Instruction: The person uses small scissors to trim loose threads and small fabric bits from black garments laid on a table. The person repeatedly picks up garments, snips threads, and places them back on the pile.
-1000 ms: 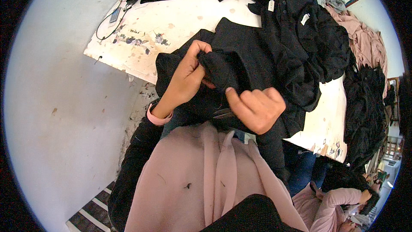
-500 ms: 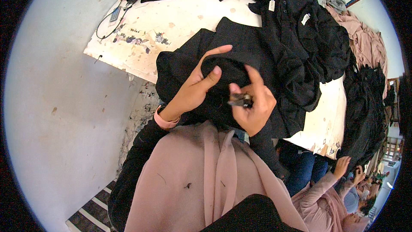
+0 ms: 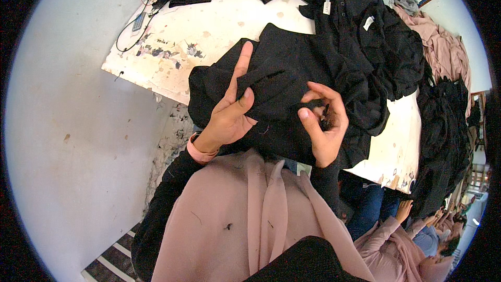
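A black garment lies bunched in front of me, partly over the table edge. My left hand rests against it, open, with the index finger stretched up and the thumb apart; a fold of the cloth runs between them. The other left fingers are curled and partly hidden. At the garment's right side, my right hand curls round a small dark tool that looks like thread snips. Its thumb and index finger reach toward the cloth, and the tool's tips are hard to make out against the black.
More black garments with white labels lie across the pale, stained table. A cable and small device sit at its far left corner. Pink cloth is piled at the right. Another person's hand shows at lower right.
My right hand has moved right, away from my left hand, with the tool turned back into its palm. My left index finger has swung more upright, and the cloth's opening has collapsed into folds.
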A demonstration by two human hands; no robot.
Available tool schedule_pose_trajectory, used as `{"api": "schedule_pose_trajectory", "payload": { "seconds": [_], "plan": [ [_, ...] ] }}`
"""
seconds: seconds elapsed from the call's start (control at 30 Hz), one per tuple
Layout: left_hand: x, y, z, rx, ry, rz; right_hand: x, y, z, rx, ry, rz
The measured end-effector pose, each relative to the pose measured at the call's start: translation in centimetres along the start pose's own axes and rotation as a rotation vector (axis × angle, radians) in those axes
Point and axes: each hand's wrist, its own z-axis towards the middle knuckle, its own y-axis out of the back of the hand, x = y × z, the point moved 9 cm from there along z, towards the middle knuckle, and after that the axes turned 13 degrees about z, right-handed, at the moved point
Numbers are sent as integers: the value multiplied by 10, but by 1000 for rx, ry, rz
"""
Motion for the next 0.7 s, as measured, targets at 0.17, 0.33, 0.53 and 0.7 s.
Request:
{"api": "schedule_pose_trajectory", "payload": {
  "seconds": [0.17,0.33,0.53,0.7],
  "plan": [
    [6,-4,0,21,69,-55,32,6,-7,-129,301,-242],
    [9,-6,-1,39,45,3,50,-3,-12,-140,440,-564],
    [12,-1,-1,34,41,79,77,-19,-15,-42,617,-872],
    [12,0,0,61,103,48,71,-10,-8,32,560,-771]
  ]
}}
